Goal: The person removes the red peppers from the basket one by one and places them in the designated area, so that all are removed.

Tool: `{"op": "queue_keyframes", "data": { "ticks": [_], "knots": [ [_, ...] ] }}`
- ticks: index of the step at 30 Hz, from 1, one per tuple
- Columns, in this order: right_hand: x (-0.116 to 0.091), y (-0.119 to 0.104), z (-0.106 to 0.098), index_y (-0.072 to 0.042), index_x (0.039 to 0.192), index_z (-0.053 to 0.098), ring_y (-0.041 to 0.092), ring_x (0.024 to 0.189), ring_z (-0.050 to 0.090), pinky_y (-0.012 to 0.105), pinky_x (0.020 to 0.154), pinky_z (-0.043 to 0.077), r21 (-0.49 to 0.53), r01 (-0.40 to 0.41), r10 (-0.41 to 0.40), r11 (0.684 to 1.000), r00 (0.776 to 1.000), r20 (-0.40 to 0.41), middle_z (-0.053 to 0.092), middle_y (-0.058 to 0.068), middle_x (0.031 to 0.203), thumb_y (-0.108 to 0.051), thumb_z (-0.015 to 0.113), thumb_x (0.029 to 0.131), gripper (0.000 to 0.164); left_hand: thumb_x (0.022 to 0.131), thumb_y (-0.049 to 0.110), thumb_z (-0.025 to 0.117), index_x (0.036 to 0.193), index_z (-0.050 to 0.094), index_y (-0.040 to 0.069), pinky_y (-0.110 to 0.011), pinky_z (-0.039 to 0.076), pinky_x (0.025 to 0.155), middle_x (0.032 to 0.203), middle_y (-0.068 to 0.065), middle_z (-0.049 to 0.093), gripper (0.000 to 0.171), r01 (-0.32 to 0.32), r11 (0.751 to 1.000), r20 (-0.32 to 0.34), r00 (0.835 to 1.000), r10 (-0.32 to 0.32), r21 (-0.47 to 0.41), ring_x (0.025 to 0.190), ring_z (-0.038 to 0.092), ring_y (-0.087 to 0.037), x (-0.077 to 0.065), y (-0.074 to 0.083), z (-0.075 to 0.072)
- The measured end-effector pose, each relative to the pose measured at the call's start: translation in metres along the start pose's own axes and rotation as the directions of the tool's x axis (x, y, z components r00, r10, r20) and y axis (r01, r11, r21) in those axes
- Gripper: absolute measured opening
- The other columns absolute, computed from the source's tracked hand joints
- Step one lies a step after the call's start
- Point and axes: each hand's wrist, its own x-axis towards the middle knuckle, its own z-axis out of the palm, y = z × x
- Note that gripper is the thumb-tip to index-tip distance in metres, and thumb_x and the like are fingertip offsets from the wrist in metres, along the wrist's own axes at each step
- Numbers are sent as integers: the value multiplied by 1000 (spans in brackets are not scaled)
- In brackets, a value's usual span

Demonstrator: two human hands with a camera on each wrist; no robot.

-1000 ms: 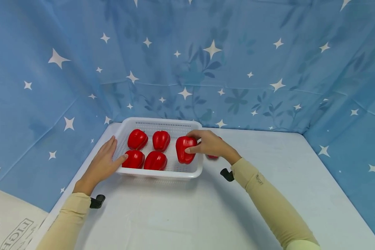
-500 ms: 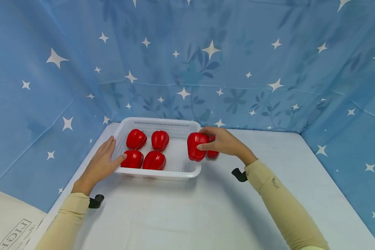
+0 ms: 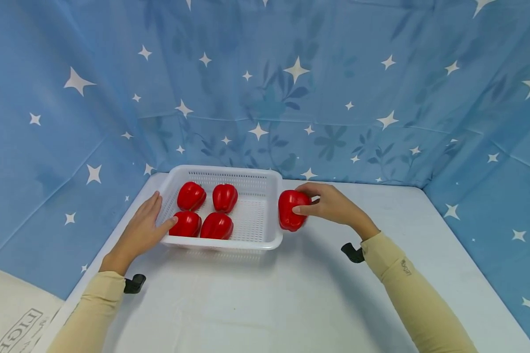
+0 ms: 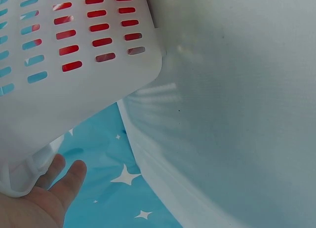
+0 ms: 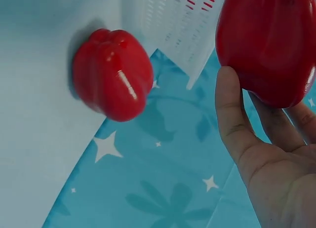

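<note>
My right hand point(image 3: 331, 206) pinches a red bell pepper point(image 3: 290, 211) between thumb and fingers, just outside the basket's right edge and above the table. The right wrist view has this pepper at upper right, and a second red bell pepper point(image 5: 113, 75) lies on the table. From the head view that second pepper is hidden behind the held one. Several red bell peppers point(image 3: 217, 226) lie in the left part of a white perforated basket point(image 3: 229, 244). At the basket's left side rests my left hand point(image 3: 139, 233), fingers straight along the outside, thumb at the front corner.
The basket stands at the back left of a white table point(image 3: 247, 294). A blue curtain point(image 3: 265, 88) with white stars rises behind and beside the table. Printed cream cloth point(image 3: 17, 314) lies at lower left.
My right hand has carried the held bell pepper from over the basket's right part to beyond its right rim. The left hand and the peppers in the basket have stayed put.
</note>
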Motion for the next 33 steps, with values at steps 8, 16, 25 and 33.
{"op": "queue_keyframes", "data": {
  "ticks": [8,16,25,33],
  "knots": [
    [-14,16,-1,-2,144,62,38,121,63,44,86,65,20,-43,42,999,999,17,66,16,132,-22,88,90,63,102,43,66,167,12,-7,-82,36,104,174,-31,10,98,-6,1000,-7,1000,6,-2,153,19,-57,0,-1,0],
    [-19,41,12,1,146,59,41,123,61,45,85,65,10,-108,108,994,993,45,64,19,134,-25,90,88,71,101,42,66,167,12,-7,-82,37,104,174,-31,10,99,-4,1000,-9,1000,4,-16,153,19,-57,-2,0,1],
    [-22,66,27,-1,145,61,40,125,59,46,88,65,-55,-149,152,987,987,52,65,17,133,-25,91,87,69,102,42,67,168,12,-6,-82,36,105,175,-30,10,99,-8,1000,-14,1000,7,-21,154,19,-56,-1,-1,2],
    [-21,74,35,-5,144,63,38,126,58,46,90,64,-40,-176,178,984,982,60,65,14,133,-26,90,87,67,102,44,66,168,11,-5,-81,37,104,175,-29,9,99,-5,1000,-16,1000,5,-13,154,19,-56,-1,-2,2]
  ]
}}
